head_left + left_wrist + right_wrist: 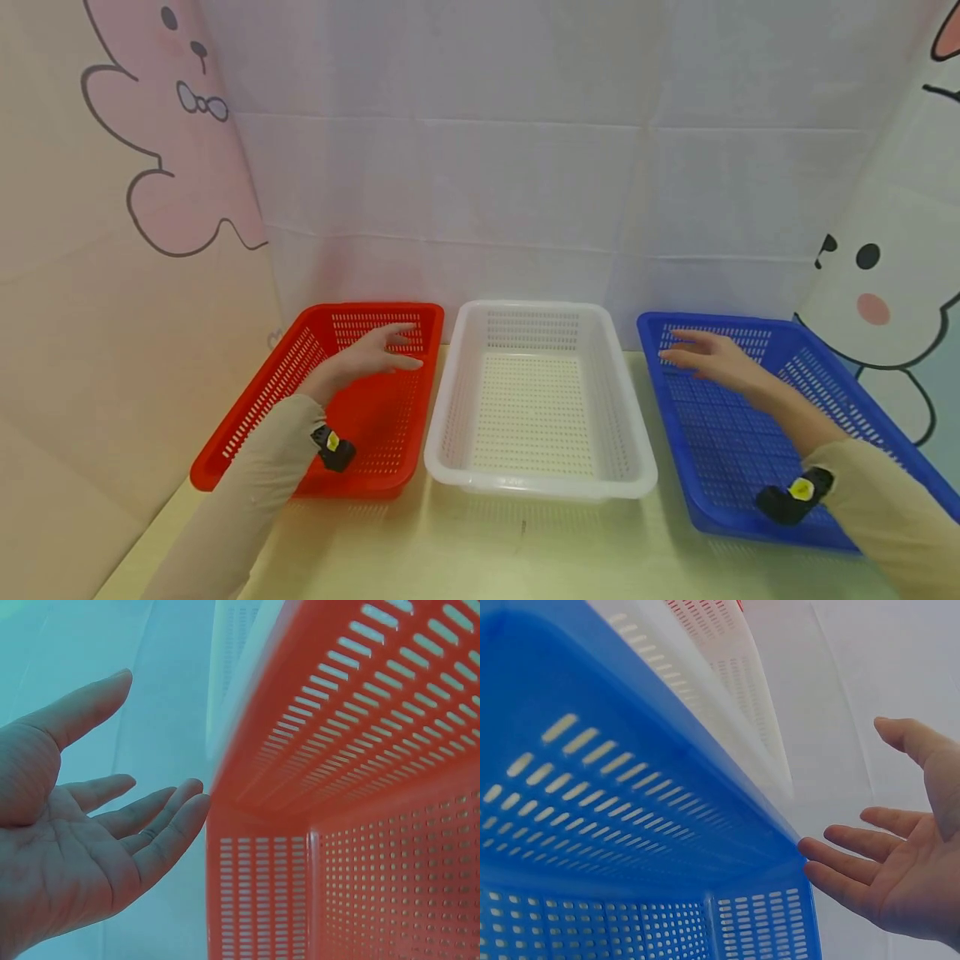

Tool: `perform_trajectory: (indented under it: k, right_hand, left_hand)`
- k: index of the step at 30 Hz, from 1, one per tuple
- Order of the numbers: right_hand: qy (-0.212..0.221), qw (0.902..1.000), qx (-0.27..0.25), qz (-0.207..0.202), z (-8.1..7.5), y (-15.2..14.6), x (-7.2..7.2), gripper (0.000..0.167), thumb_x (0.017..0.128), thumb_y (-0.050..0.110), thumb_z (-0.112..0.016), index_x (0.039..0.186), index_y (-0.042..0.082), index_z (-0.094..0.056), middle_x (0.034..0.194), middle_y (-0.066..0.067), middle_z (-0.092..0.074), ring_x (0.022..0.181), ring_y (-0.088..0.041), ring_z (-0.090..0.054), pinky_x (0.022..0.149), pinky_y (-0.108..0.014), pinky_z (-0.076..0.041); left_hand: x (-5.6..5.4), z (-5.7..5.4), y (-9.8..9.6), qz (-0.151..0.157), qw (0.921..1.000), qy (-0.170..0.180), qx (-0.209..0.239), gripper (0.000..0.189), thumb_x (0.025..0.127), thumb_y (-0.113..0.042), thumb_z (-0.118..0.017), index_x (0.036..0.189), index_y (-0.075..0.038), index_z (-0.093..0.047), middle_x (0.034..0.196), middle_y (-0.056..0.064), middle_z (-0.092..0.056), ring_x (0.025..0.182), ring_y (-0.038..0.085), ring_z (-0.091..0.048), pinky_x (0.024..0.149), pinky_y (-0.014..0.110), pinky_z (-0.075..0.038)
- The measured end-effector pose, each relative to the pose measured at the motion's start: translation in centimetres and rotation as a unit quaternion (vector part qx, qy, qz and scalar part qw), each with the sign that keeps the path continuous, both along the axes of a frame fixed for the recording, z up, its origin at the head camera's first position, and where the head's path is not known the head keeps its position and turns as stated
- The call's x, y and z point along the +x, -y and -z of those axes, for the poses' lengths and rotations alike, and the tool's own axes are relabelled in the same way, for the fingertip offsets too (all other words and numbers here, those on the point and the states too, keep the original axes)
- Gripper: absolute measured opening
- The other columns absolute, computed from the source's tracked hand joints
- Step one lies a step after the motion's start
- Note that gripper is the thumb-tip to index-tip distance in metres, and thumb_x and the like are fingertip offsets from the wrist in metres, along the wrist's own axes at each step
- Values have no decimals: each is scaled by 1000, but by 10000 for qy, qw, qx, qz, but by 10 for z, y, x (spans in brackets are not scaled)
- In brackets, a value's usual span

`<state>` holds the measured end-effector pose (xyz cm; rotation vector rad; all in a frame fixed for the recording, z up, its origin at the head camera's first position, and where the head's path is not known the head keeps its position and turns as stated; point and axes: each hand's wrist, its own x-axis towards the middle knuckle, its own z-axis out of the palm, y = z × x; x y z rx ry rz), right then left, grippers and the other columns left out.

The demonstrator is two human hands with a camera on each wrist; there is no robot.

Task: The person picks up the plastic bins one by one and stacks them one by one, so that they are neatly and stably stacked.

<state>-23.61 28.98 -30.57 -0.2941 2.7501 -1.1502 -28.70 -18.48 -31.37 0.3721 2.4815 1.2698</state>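
Observation:
Over the red basket [375, 483] on the left, my left hand [367, 357] is held with its fingers spread and relaxed, nothing in it. The left wrist view shows the same palm [82, 847] facing up beside the red wall [262, 817]. My right hand [708, 360] hovers above the blue basket [697, 500] on the right, fingers loosely extended and holding nothing. In the right wrist view its fingertips [817, 851] overlap the blue rim. Between the two hands stands a white basket [540, 483], its perforated bottom bare.
The three baskets stand side by side on a pale table [465, 550]. A white cloth [525, 183] hangs close behind them, and printed side curtains [172, 167] close in the left and right. Each wrist wears a small black camera [337, 452].

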Motion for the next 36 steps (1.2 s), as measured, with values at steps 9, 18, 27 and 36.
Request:
perform_trajectory:
  k: [9,18,27,36]
  right_hand:
    - [196,9991,-365,98,5,13,1,73,91,38,-49,142,-4,-17,132,-32,-38,116,-45,-44,90,-54,-41]
    - [373,9957,-850,46,7,25,2,75,92,33,-49,142,-7,-10,135,-33,-32,117,-44,-43,91,-49,-42]
    - [803,9914,-1030,-50,10,38,3,79,92,40,-47,143,-3,-5,141,-32,-21,124,-46,-32,95,-53,-37]
    - [1093,9868,-1187,-104,14,45,2,82,91,44,-43,144,0,0,146,-28,-9,127,-46,-27,98,-56,-31]
  left_hand:
    - [3,1,-15,-86,9999,19,119,79,81,-19,-67,143,-6,-21,140,22,-32,113,34,-49,88,41,-47]
    - [6,6,-27,-24,9991,178,388,75,83,-12,-65,143,-5,-21,138,22,-35,107,32,-55,86,39,-48]
    - [6,9,-34,90,9988,251,408,75,81,-14,-67,142,-5,-24,138,23,-33,109,32,-54,86,39,-48]
    - [8,10,-40,157,9985,337,394,76,80,-15,-69,142,-7,-25,138,20,-34,108,32,-54,81,39,-50]
